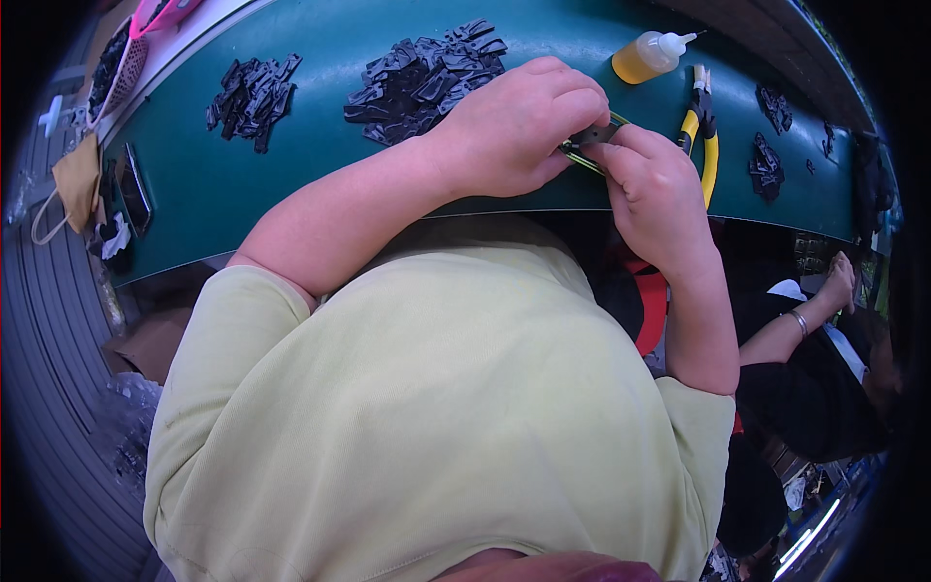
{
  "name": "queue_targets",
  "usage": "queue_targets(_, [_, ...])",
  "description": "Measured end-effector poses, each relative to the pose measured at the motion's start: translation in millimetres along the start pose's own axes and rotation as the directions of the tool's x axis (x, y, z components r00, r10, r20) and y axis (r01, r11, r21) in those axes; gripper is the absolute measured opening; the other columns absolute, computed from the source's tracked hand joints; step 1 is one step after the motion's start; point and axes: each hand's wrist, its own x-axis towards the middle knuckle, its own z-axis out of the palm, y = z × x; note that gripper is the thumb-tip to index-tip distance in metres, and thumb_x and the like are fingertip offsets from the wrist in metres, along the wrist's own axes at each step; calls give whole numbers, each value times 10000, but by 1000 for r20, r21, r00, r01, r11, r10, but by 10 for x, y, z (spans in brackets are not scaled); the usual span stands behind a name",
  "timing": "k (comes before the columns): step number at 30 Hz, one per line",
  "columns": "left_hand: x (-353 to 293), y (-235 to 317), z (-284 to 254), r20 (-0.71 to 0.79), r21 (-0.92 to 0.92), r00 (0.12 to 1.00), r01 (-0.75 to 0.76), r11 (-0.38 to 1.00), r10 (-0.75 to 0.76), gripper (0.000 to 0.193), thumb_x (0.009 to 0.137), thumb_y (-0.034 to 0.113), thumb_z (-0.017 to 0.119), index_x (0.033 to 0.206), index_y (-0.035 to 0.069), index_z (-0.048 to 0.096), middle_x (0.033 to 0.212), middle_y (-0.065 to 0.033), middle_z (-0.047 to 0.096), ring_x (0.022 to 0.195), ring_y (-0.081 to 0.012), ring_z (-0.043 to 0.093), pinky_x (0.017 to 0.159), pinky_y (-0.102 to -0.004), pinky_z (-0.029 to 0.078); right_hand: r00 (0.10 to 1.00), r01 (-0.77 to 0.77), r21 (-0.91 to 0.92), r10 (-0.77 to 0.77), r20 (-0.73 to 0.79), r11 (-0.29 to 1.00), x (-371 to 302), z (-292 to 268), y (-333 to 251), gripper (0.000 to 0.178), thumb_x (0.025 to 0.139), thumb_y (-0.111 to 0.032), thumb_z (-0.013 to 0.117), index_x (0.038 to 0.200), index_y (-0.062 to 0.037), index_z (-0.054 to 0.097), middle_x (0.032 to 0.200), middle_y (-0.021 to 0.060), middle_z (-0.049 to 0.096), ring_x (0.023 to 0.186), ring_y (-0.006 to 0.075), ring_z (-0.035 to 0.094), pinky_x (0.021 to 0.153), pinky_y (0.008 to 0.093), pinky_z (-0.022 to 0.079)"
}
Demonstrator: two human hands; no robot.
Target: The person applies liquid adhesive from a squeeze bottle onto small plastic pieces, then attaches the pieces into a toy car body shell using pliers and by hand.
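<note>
Above the near edge of the green table, my left hand (533,121) and my right hand (655,179) meet. Their closed fingers pinch a small dark flat piece with thin yellow-green edges (585,160) between them. My fingers cover most of it, so its kind is unclear. Just beyond my left wrist lies a large heap of flat black plastic parts (424,82). Close to my right hand rests a hand tool with yellow-and-black handles (712,165), seemingly pliers. A squeeze bottle of amber liquid (635,63) with a thin nozzle stands past my fingers.
A smaller pile of black parts (252,97) sits at the left of the table (320,179). More small black clusters (766,165) lie at the right. A phone (138,189) and a tan face mask (78,182) are at the left edge. Another person's arm (790,325) shows at the right.
</note>
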Motion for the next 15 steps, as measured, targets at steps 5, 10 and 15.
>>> queue_targets(5, [-7, 12, 8, 2, -1, 1000, 24, 1000, -24, 407, 646, 44, 755, 995, 78, 548, 1097, -90, 602, 1033, -298, 553, 876, -381, 464, 999, 34, 37, -34, -7, 999, 14, 3, 49, 244, 689, 83, 584, 890, -11, 685, 840, 117, 618, 816, 303, 604, 738, 382, 497])
queue_targets(10, [-13, 4, 30, -53, -8, 999, -8, 1000, 7, 355, 640, 40, 753, 943, 70, 571, 1108, -88, 603, 1031, -300, 552, 876, -381, 458, 1000, 29, 74, -29, 4, 997, 7, 1, 67, 245, 703, 86, 581, 904, -20, 672, 838, 120, 624, 824, 306, 605, 731, 390, 495])
queue_targets(15, [-29, 21, 34, -31, 0, 1000, 5, 1000, -5, 262, 632, 38, 753, 851, 70, 614, 1121, -89, 601, 1030, -297, 544, 882, -386, 449, 988, -145, 246, 152, -10, 958, -17, 20, 41, 204, 796, 55, 565, 969, -50, 547, 808, 113, 620, 823, 310, 606, 706, 402, 480])
